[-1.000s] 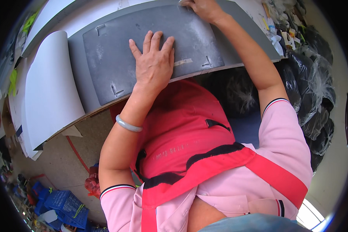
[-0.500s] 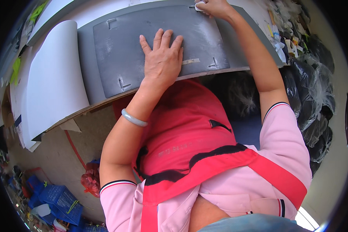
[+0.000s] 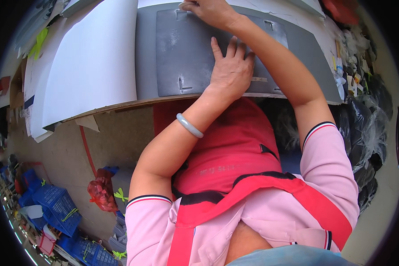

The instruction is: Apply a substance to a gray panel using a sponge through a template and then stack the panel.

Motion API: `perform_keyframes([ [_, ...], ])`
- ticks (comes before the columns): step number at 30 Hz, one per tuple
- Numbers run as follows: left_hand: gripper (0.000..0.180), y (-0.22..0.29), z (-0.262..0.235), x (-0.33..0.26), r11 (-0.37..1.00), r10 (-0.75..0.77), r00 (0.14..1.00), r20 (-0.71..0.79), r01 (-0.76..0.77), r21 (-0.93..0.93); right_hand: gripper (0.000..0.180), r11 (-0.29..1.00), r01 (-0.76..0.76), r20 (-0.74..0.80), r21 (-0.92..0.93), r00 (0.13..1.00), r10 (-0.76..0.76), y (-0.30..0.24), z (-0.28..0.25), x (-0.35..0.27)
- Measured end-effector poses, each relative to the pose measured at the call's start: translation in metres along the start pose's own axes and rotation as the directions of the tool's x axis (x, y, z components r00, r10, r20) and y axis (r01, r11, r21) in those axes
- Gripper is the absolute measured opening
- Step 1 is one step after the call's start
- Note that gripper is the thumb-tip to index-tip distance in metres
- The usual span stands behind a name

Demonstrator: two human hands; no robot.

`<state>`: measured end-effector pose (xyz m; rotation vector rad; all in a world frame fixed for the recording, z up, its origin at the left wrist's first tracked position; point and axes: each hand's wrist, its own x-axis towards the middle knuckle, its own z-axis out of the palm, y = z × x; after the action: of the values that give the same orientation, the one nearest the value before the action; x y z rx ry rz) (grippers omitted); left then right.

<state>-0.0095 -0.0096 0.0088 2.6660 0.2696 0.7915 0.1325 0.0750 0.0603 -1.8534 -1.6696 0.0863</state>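
Note:
A dark grey template (image 3: 186, 57) with L-shaped slots near its corners lies on a larger grey sheet (image 3: 146, 57). White smudges mark its face and some of the slots. My left hand (image 3: 232, 71) rests flat on the template, fingers spread. Across to the far left slot reaches my right hand (image 3: 213, 12), its fingers pinched on a small white piece, mostly hidden now; its exact kind is unclear. My right forearm covers part of the template's right side. A strip of tape (image 3: 259, 79) sits near its front edge.
A white curled sheet (image 3: 93, 53) lies left of the template. Bagged dark material (image 3: 363, 128) crowds the right side. Blue plastic baskets (image 3: 55, 206) and a red mesh bag (image 3: 103, 190) stand on the floor at left. The table's front edge (image 3: 119, 105) runs before me.
My right hand has moved from the template's far right slot to its far left slot with the white piece. The view has shifted; my left hand stays flat on the template.

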Motion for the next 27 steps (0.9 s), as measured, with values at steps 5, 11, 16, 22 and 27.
perform_keyframes([
  [5,0.040,0.001,0.001,-0.001,0.999,-0.017,0.999,0.036,0.016,0.041,0.024,1.000,0.014,0.042,-0.005,0.999,-0.014,-0.006,0.009,0.016],
  [11,0.041,-0.001,0.002,-0.002,0.996,-0.001,1.000,0.010,0.002,-0.090,0.027,0.909,-0.022,0.246,-0.416,0.960,0.136,-0.013,0.007,0.028],
  [16,0.039,-0.001,0.002,-0.002,0.999,-0.026,0.999,0.037,0.025,0.041,0.022,0.973,-0.230,0.107,-0.027,0.967,0.231,-0.016,0.004,0.017],
  [22,0.038,-0.001,0.002,0.000,0.998,-0.008,0.999,0.048,0.005,0.066,0.015,0.847,-0.458,0.120,0.270,0.889,0.443,-0.011,0.019,0.018],
  [27,0.037,-0.002,0.001,-0.002,0.999,0.005,1.000,-0.003,-0.005,0.045,0.011,0.829,-0.508,0.304,0.234,0.848,0.434,-0.020,0.009,0.017],
])
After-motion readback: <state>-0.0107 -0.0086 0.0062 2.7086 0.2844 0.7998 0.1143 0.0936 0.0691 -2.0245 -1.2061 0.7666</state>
